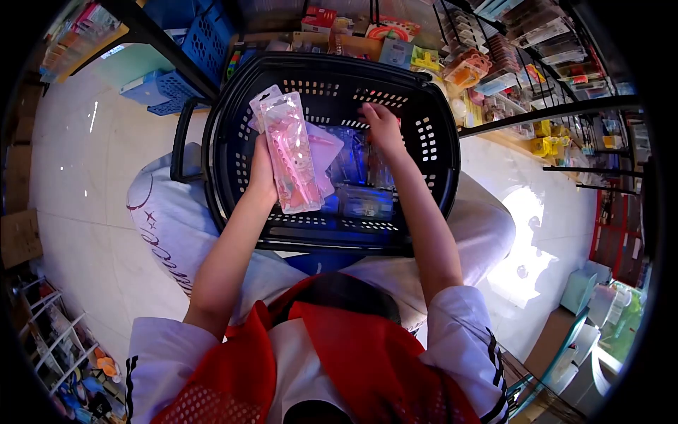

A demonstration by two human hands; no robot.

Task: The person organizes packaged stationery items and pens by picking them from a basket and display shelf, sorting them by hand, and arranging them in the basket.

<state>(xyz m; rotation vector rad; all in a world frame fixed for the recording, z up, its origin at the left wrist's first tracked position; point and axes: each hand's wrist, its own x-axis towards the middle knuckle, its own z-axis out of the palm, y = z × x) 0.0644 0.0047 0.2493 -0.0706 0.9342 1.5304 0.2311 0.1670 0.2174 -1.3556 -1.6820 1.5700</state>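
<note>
My left hand (263, 169) is closed on several pink blister packs at the left side of a black plastic basket (332, 240). The front pack (291, 152) is clear, with a pink, long, thin item inside; what that item is cannot be made out. Behind it, more pinkish packs (326, 145) fan out to the right. Over the basket's right half hangs my right hand (383, 127), fingers loosely bent and apart, with nothing visible in them. Below it, clear and bluish packages (366, 203) lie on the basket's bottom.
The basket rests between my knees, its handle (181, 141) folded out left. Shelves with small boxes (395, 51) stand ahead, and hanging packs (494, 71) fill the right rack. Blue plastic baskets (208, 42) are at upper left. A wire rack (60, 339) stands lower left.
</note>
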